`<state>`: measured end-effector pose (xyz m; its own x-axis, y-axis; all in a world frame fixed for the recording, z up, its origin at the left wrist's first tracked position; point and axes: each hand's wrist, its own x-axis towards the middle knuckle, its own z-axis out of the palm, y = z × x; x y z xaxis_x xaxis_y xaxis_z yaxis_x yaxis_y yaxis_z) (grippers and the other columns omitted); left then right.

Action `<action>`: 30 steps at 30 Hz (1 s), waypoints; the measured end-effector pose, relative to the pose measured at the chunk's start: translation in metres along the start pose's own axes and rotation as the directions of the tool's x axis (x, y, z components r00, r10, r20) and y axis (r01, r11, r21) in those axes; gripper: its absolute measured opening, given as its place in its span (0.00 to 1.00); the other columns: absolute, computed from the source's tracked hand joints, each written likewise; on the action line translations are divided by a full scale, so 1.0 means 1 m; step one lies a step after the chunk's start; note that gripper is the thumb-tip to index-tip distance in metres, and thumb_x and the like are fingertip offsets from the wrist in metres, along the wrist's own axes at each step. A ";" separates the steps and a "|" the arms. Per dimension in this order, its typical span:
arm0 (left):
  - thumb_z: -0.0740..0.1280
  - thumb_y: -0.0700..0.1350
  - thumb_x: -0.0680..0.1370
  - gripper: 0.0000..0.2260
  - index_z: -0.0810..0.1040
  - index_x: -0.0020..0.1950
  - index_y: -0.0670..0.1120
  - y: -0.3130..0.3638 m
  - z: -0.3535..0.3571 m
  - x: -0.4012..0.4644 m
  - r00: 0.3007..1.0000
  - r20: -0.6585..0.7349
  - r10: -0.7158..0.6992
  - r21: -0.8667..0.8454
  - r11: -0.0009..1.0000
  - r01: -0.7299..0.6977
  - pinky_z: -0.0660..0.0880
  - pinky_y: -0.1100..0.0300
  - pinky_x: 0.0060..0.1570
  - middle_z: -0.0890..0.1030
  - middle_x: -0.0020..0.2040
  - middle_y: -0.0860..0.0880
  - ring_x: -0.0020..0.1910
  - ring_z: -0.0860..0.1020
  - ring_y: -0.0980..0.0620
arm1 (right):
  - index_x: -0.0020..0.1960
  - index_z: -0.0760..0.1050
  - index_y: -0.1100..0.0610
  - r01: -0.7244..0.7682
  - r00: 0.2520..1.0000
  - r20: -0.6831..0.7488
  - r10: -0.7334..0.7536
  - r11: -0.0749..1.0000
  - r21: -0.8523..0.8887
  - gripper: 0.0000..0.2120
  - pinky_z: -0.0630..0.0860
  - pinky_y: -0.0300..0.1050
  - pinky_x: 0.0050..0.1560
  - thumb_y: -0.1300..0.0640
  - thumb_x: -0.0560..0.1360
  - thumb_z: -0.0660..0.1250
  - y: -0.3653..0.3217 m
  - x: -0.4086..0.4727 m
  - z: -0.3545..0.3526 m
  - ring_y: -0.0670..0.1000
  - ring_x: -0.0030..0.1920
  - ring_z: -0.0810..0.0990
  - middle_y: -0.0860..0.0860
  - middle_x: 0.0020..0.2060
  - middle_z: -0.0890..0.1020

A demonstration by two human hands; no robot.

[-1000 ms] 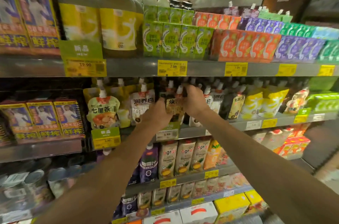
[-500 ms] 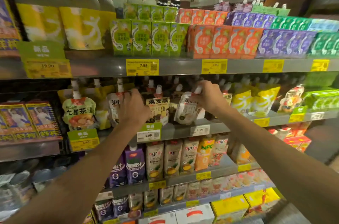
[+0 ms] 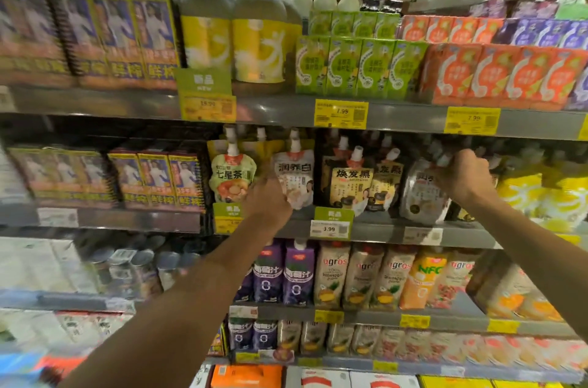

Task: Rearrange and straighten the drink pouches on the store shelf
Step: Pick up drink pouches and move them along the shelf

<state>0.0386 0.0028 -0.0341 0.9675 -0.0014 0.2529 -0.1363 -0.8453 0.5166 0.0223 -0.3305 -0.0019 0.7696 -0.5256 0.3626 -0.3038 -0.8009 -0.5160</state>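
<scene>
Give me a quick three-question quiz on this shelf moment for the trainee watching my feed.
1. True or false: the right hand is gripping the silvery-white pouch near its spout.
2. Which pouch is the left hand at? A. black-and-gold pouch B. white pouch C. purple carton
3. Fill in: the price tag below the black-and-gold pouch reads ____.

Key: 1 true; 2 B; 3 3.99
</scene>
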 end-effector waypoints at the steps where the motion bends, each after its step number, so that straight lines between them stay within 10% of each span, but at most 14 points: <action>1: 0.70 0.41 0.70 0.33 0.60 0.72 0.45 -0.004 0.000 0.001 1.000 0.011 0.007 0.003 1.000 -0.007 0.79 0.42 0.49 0.79 0.54 0.40 0.54 0.79 0.37 | 0.58 0.75 0.68 -0.022 1.000 0.015 0.022 1.000 -0.007 0.20 0.70 0.51 0.41 0.53 0.75 0.72 -0.002 -0.002 0.001 0.70 0.52 0.79 0.69 0.53 0.81; 9: 0.69 0.45 0.70 0.18 0.72 0.58 0.45 -0.015 -0.015 0.002 0.998 0.060 0.029 -0.122 0.992 -0.021 0.79 0.44 0.48 0.80 0.54 0.42 0.52 0.79 0.39 | 0.62 0.70 0.60 0.302 0.943 -0.171 -0.285 0.949 0.085 0.21 0.76 0.55 0.49 0.66 0.71 0.72 -0.056 -0.077 -0.015 0.62 0.51 0.77 0.60 0.59 0.72; 13: 0.69 0.45 0.71 0.20 0.71 0.62 0.44 -0.017 -0.012 0.006 0.997 0.069 0.045 -0.251 0.968 -0.026 0.76 0.42 0.53 0.79 0.58 0.42 0.56 0.78 0.39 | 0.62 0.76 0.57 0.546 0.810 0.117 -0.575 0.812 0.209 0.19 0.77 0.49 0.54 0.65 0.72 0.71 -0.134 -0.114 0.027 0.53 0.49 0.81 0.54 0.57 0.76; 18: 0.68 0.43 0.73 0.21 0.69 0.65 0.43 -0.018 -0.008 0.012 0.995 0.068 0.071 -0.407 0.913 -0.037 0.76 0.47 0.55 0.79 0.60 0.41 0.59 0.77 0.39 | 0.66 0.68 0.61 0.350 0.870 0.300 -0.391 0.919 0.181 0.23 0.73 0.57 0.61 0.60 0.74 0.71 -0.204 -0.104 0.074 0.63 0.64 0.74 0.61 0.62 0.75; 26: 0.62 0.33 0.77 0.21 0.68 0.71 0.37 -0.023 -0.008 0.013 0.999 0.037 -0.012 -0.519 0.854 0.029 0.68 0.59 0.53 0.74 0.66 0.36 0.65 0.72 0.36 | 0.55 0.78 0.57 0.330 0.915 0.159 -0.371 0.914 0.234 0.09 0.79 0.56 0.53 0.59 0.75 0.70 -0.198 -0.102 0.084 0.64 0.55 0.80 0.60 0.53 0.82; 30: 0.58 0.36 0.72 0.18 0.76 0.60 0.35 -0.025 -0.007 0.014 0.985 -0.169 -0.024 -0.611 0.787 -0.085 0.75 0.49 0.54 0.80 0.56 0.35 0.58 0.78 0.36 | 0.44 0.78 0.58 0.338 0.916 0.040 -0.400 0.820 0.463 0.08 0.80 0.50 0.43 0.58 0.71 0.76 -0.169 -0.111 0.063 0.55 0.43 0.83 0.54 0.41 0.84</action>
<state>0.0537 0.0282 -0.0377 0.9206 0.1093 0.3749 -0.3200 -0.3389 0.8847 0.0239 -0.1190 -0.0035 0.8487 -0.1494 0.5073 0.2708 -0.7012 -0.6595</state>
